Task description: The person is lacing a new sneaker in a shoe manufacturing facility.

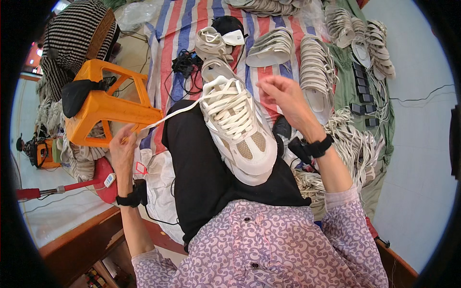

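Observation:
On my black-trousered lap lies a white and beige sneaker upper (252,153) with tan mesh panels, its toe toward me. Cream laces (231,108) criss-cross its front. One loose lace end (175,113) runs taut from the top eyelets out to the left. My left hand (123,146) is closed on that lace, well away from the shoe, beside the orange stool. To the right of the shoe's collar, my right hand (287,98) is raised with its fingers pinched together. Whatever they hold, if anything, cannot be made out. Black bands circle both wrists.
An orange plastic stool (103,108) stands at the left. Stacked shoe uppers (317,72) and more uppers (271,46) lie on the striped sheet (180,19) ahead. Black cables (188,67) and small black boxes (361,79) lie around. Bundled laces (357,144) are at the right.

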Demonstrator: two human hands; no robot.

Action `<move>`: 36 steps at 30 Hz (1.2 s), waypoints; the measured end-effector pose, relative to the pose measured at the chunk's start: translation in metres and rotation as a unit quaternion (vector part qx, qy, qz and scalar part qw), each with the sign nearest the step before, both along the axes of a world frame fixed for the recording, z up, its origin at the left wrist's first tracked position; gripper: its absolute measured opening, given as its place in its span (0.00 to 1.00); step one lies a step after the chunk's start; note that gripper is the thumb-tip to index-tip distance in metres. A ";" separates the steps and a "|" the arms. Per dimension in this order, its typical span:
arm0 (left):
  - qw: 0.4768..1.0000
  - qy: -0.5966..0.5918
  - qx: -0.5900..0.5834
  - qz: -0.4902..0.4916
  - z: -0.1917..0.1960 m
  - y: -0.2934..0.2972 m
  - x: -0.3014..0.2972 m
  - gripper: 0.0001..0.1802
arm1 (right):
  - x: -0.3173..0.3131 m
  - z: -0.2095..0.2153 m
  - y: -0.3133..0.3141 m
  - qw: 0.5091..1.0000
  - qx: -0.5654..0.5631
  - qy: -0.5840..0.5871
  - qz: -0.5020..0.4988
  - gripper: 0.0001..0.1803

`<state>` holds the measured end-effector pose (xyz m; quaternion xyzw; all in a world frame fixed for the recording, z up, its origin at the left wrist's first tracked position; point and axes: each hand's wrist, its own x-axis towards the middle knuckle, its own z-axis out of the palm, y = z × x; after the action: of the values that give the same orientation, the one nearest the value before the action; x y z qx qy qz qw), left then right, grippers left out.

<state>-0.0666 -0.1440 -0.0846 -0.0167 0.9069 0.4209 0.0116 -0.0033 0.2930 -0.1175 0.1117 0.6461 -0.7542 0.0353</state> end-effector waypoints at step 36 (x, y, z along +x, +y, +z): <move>0.876 -0.312 0.215 -0.298 0.039 0.179 -0.055 0.18 | 0.120 -0.007 -0.014 0.972 -0.227 -0.046 -0.044 0.24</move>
<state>-0.1216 0.0350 -0.0451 0.1267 0.7053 0.5554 0.4220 0.1171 0.2794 -0.1244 0.1636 0.4499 -0.8761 0.0565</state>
